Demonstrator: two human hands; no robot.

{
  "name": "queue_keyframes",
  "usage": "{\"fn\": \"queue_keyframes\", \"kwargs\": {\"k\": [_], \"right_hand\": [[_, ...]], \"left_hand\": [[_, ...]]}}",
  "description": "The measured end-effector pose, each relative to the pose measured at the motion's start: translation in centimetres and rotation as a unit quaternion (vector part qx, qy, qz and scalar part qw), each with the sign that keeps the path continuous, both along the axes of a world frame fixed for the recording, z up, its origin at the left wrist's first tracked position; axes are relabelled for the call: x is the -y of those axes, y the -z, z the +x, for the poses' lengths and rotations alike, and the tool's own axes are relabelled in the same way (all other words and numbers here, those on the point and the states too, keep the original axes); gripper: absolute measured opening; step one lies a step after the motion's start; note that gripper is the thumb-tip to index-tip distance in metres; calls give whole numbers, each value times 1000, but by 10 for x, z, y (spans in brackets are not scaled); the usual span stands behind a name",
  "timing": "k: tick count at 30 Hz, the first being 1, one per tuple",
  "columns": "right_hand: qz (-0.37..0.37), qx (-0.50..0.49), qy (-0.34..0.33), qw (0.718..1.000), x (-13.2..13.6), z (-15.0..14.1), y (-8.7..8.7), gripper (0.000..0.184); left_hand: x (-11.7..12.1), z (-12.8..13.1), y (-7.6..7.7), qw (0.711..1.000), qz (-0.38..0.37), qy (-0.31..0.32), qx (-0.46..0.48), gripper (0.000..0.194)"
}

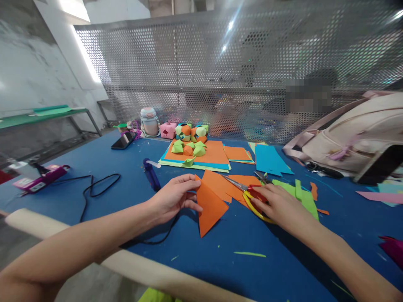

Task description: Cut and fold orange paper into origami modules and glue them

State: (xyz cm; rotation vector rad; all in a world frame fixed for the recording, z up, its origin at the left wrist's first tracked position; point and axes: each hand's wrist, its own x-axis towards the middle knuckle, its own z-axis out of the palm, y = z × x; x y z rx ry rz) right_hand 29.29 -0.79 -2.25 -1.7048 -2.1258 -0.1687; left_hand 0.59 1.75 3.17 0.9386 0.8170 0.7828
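Observation:
My left hand [178, 197] pinches a piece of orange paper [211, 206], folded to a triangle, along its left edge, just above the blue table. Its thumb and fingers are closed on the sheet. My right hand [273, 203] has its fingers closed over the red and yellow handles of a pair of scissors [260, 214], whose blades point left across loose orange paper pieces [217, 184]. Another dark metal tool [262, 177] lies just beyond that hand, partly hidden. Green paper [310, 205] lies beneath and beside my right wrist.
Behind my hands lie stacked colored sheets [214, 151] with folded paper shapes [199, 149]. A blue glue gun [151, 174] with a cord stands left. Farther back are a phone [123, 141], a bottle [149, 121] and a pink paper box [168, 130]. A bag [352, 130] sits right.

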Motion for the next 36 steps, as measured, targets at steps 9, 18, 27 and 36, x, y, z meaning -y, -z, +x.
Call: {"fn": "queue_keyframes", "kwargs": {"k": [9, 18, 27, 36], "right_hand": [[-173, -351, -53, 918, 30, -61, -36, 35], [-180, -415, -102, 886, 36, -86, -27, 23], [76, -258, -152, 951, 45, -96, -28, 21], [-12, -343, -123, 931, 46, -98, -36, 21]], "left_hand": [[0, 6, 7, 997, -31, -24, 70, 3], [5, 14, 10, 996, -30, 18, 84, 15], [23, 18, 2, 980, 167, -19, -102, 31], [28, 18, -2, 998, 50, -3, -29, 56]]}}
